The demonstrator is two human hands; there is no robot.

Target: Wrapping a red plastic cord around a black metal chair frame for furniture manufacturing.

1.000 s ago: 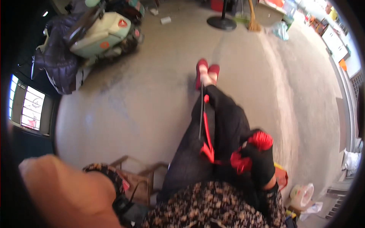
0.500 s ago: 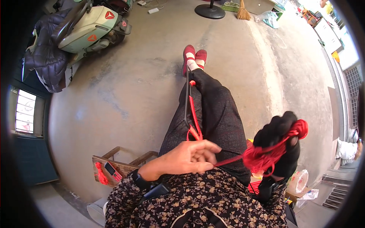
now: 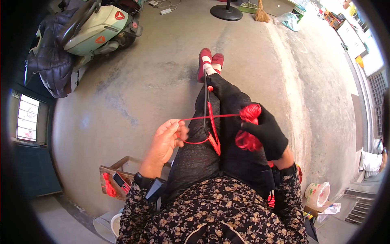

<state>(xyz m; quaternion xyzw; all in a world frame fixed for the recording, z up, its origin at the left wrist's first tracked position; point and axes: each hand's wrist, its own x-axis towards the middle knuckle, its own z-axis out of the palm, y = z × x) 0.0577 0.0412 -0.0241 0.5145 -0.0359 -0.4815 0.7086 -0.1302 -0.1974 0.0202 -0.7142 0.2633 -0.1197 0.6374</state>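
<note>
Between my thighs stands a thin black frame [image 3: 205, 95], part of it wrapped tightly in red cord [image 3: 212, 122]. My left hand [image 3: 163, 140], bare, is closed in a pinch on the red cord to the left of the frame. From its fingers one strand runs across the frame to my right hand, and another curves down to the wrapped corner. Over my right thigh, my right hand [image 3: 268, 132] in a black glove grips a loose bundle of red cord [image 3: 248, 140]. Part of that bundle is hidden behind the gloved fingers.
Left of my legs, a wooden stool [image 3: 132, 179] bears another red cord bundle [image 3: 108, 185] and a red phone [image 3: 122, 183]. A white bucket [image 3: 317, 194] is at the lower right. Farther off are a parked scooter [image 3: 95, 34], a round black base [image 3: 226, 13] and a broom [image 3: 261, 14].
My right hand has swung up and inward with the cord bundle. My left hand has moved left and up, drawing the strand across the frame.
</note>
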